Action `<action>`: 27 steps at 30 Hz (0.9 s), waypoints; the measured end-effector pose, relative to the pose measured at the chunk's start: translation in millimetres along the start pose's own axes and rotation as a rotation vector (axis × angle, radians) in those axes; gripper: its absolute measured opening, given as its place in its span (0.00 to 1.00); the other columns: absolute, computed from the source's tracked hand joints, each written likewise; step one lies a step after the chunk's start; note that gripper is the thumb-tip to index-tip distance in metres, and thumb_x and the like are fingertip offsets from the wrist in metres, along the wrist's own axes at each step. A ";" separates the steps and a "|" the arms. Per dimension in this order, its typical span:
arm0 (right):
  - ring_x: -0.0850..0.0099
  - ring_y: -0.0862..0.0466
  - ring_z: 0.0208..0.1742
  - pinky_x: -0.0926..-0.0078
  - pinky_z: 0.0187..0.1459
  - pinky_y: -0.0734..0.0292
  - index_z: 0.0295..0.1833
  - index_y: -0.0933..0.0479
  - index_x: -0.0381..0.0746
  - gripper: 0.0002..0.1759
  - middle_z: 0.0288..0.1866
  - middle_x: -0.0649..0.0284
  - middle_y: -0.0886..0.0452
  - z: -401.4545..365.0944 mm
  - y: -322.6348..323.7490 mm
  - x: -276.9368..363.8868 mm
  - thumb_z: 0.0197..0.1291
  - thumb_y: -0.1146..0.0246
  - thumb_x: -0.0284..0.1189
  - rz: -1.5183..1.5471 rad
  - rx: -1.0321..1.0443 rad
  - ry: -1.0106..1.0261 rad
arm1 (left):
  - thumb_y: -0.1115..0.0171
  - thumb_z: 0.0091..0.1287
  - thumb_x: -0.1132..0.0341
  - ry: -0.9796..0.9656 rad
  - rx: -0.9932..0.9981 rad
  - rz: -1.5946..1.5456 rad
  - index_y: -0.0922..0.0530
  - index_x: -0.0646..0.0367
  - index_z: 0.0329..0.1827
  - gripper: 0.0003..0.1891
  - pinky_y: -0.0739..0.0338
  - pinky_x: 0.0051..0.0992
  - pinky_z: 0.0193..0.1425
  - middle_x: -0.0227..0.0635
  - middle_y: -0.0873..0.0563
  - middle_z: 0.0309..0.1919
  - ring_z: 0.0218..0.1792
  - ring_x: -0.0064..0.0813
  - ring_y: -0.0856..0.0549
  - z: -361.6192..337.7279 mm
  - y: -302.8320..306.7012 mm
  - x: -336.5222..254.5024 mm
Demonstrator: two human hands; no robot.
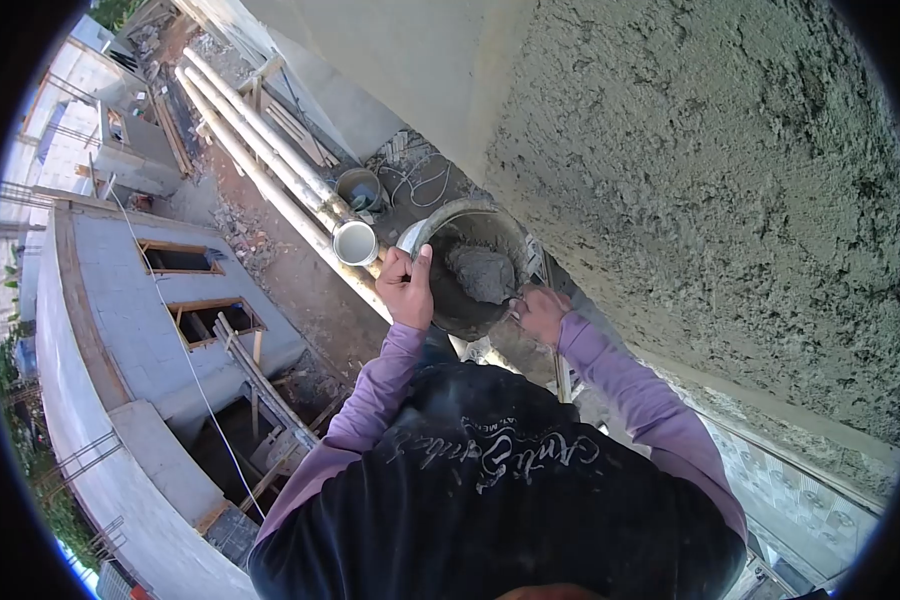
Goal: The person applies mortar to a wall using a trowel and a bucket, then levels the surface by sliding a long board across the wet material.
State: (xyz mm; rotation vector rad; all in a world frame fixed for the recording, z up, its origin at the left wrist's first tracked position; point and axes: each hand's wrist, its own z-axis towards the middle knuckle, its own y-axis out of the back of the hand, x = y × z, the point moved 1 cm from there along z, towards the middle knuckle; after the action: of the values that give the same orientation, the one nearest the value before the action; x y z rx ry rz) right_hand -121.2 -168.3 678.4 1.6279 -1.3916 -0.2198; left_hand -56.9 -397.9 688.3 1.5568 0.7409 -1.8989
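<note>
A round mortar bucket (440, 215) sits in front of me with wet grey mortar (485, 275) inside. My left hand (407, 287) is closed in a fist at the bucket's left side, thumb up. Right beside its fingers is a white cup (355, 243), which it appears to grip; the handle is hidden. At the bucket's lower right rim, my right hand (542, 314) is closed around what looks like the handle of a trowel. The blade blends with the mortar and cannot be made out clearly.
A rough, wet-plastered wall (710, 200) rises close on my right. Long bamboo poles (260, 150) run away to the upper left. Another bucket (360, 188) stands lower down beside a loose cable (425, 185). A block building (170, 300) with window openings lies left.
</note>
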 end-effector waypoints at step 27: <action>0.42 0.19 0.45 0.49 0.50 0.23 0.44 0.25 0.34 0.17 0.45 0.48 0.22 -57.0 71.1 62.7 0.63 0.38 0.39 -0.188 -0.436 0.531 | 0.32 0.68 0.68 0.034 -0.512 0.022 0.40 0.58 0.17 0.26 0.43 0.25 0.30 0.20 0.38 0.19 0.25 0.15 0.40 -75.8 117.6 14.1</action>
State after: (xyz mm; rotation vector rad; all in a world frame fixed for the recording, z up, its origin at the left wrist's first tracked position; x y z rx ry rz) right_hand -110.3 -183.9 787.3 1.3191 -0.7260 -0.1684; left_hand 76.8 -424.7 654.3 1.2649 1.1148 -1.5088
